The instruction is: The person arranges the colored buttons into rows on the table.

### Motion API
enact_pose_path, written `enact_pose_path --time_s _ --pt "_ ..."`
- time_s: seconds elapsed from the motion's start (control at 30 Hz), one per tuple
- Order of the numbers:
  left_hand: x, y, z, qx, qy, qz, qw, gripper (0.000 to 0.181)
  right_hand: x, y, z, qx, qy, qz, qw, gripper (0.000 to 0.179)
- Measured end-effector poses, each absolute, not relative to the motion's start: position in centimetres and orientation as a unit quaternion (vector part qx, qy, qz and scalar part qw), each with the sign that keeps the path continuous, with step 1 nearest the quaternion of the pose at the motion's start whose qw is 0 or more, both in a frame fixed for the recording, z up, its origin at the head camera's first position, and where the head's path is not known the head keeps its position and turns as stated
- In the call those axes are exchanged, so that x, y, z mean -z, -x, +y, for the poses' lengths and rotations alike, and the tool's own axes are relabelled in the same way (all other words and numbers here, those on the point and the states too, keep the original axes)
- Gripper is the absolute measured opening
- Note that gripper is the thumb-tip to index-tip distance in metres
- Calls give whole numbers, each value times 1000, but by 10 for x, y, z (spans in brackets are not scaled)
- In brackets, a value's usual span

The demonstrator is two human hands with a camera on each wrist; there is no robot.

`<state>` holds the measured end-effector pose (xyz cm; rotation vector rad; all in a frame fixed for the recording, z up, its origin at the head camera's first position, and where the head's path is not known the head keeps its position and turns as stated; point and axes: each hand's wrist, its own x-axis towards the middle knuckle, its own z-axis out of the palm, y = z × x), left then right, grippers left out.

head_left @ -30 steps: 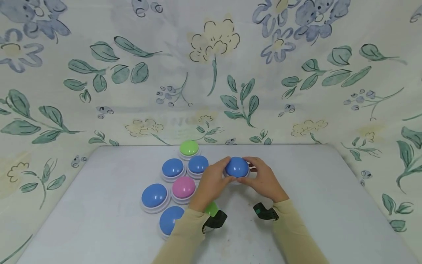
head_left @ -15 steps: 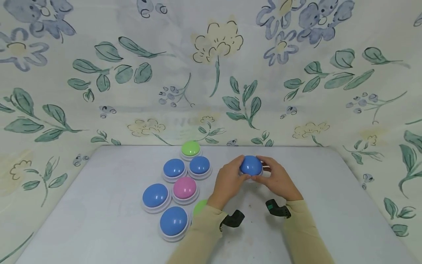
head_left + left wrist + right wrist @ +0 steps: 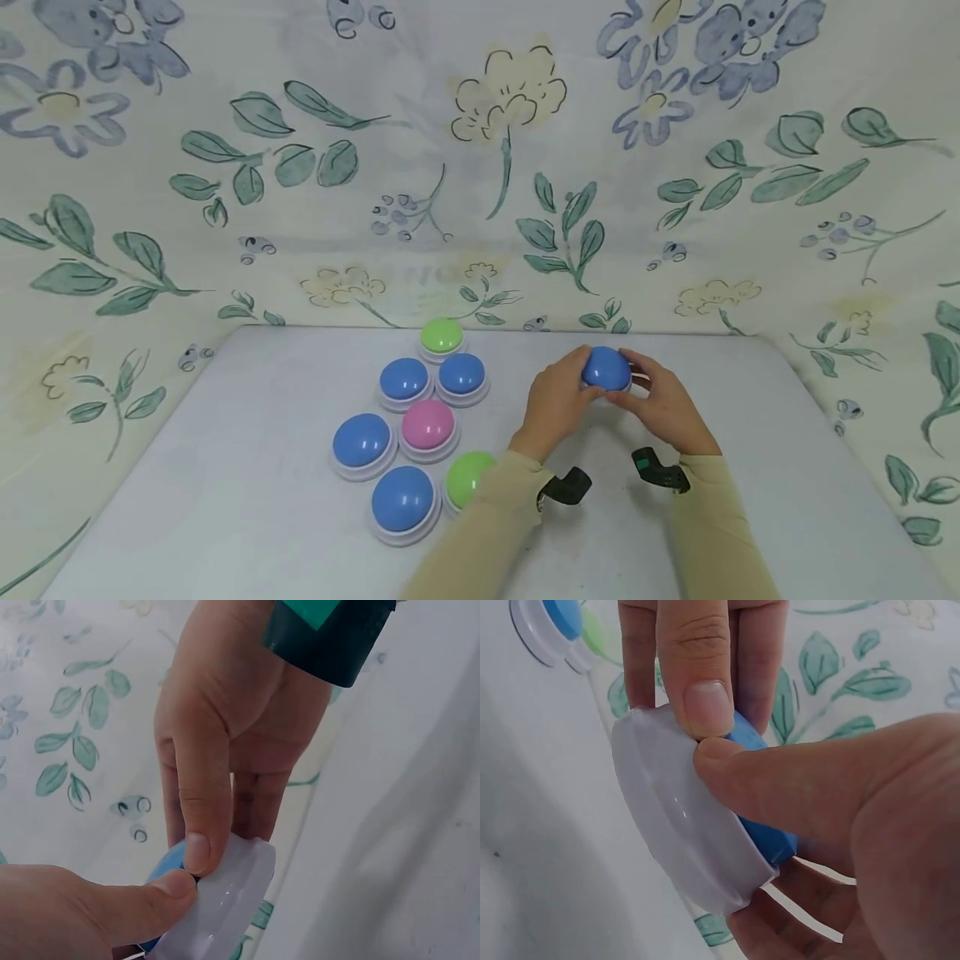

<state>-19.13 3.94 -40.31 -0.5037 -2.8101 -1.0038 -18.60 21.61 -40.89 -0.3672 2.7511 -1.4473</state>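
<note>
I see a person at a white counter (image 3: 292,533), with the left hand (image 3: 553,403) and the right hand (image 3: 668,407) joined around one held blue dome button (image 3: 606,369). This button is right of the centre of the frame, near the far edge of the counter. The fingers of both hands are curved and hold it from the two sides; in the wrist views the two thumbs meet, one touching the other, at the line where its blue dome enters the white base. Whether the base touches the counter, I cannot tell.

The other buttons, all with white bases, lie left of the hands. Farthest back is a small-looking green button (image 3: 442,335); in front of it are two blue buttons (image 3: 403,379), just beside each other. A pink button (image 3: 427,423) is in the middle of the group, with a wide blue button (image 3: 361,440) at its left. Nearest to the person, a front blue button (image 3: 402,498) sits beside a front green button (image 3: 468,478), which the left sleeve (image 3: 480,529) partly covers.

Each wrist carries a black device (image 3: 567,486). Behind the counter hangs a pale cloth (image 3: 465,242) with flowers and green leaves.
</note>
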Motion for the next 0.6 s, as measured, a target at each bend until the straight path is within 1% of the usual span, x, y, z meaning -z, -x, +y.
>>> enact_pose_path --time_s 0.4,0.6 --pt "409 198 69 339 166 -924 63 60 408 186 239 480 81 873 8 74" --pt "412 202 85 312 175 -931 74 57 412 185 252 475 48 879 6 76"
